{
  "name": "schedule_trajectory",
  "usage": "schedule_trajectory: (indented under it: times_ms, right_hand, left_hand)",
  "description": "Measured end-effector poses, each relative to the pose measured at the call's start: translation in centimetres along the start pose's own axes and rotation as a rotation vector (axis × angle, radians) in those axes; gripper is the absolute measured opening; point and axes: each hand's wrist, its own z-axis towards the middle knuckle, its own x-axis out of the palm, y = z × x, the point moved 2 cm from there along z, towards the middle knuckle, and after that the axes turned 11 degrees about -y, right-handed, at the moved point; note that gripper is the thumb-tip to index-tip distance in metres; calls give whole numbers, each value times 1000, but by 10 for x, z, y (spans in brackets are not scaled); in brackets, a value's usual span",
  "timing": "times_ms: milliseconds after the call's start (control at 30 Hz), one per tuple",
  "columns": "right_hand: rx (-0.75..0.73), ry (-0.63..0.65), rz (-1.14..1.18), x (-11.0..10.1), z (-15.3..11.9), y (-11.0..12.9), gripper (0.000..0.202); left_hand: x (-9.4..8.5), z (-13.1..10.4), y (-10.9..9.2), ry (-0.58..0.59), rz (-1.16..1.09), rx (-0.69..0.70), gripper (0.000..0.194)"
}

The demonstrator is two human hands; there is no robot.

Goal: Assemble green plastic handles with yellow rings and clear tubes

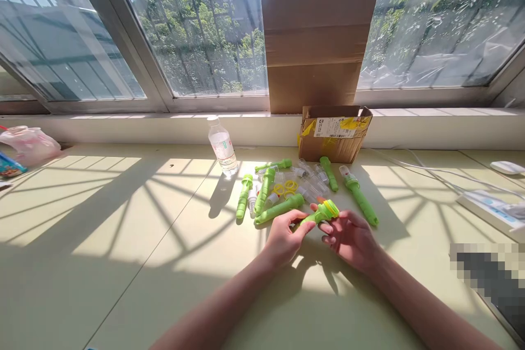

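My left hand [284, 234] is closed round the narrow part of a green plastic tube [325, 211], held just above the table and tilted up to the right. A yellow ring sits around its wide end. My right hand [353, 240] pinches that wide end between thumb and fingers; its other fingers are curled below. Just behind my hands lie several similar green tubes [279, 209], loose yellow rings [290, 186] and clear plastic caps [315, 185]. To the right, another green tube [363, 200] has a clear cap on its far end.
A clear bottle [223, 149] stands behind the parts on the left. An open cardboard box [334, 139] is against the sill. At right are a white power strip [490, 212] with cables and a pixelated dark object [492, 279]. A pink bag [30, 145] lies far left.
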Motion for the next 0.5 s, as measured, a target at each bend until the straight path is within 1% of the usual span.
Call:
schedule_trajectory:
  times_ms: [200, 333, 500]
  right_hand:
    - [16, -6, 18, -2, -1, 0, 50]
    - [21, -4, 7, -2, -1, -1, 50]
    - [14, 8, -10, -1, -2, -1, 51]
  left_hand:
    - [-1, 0, -3, -49, 34, 49, 25]
    - [1, -2, -4, -104, 53, 85, 20]
    - [2, -4, -4, -123, 77, 99, 19]
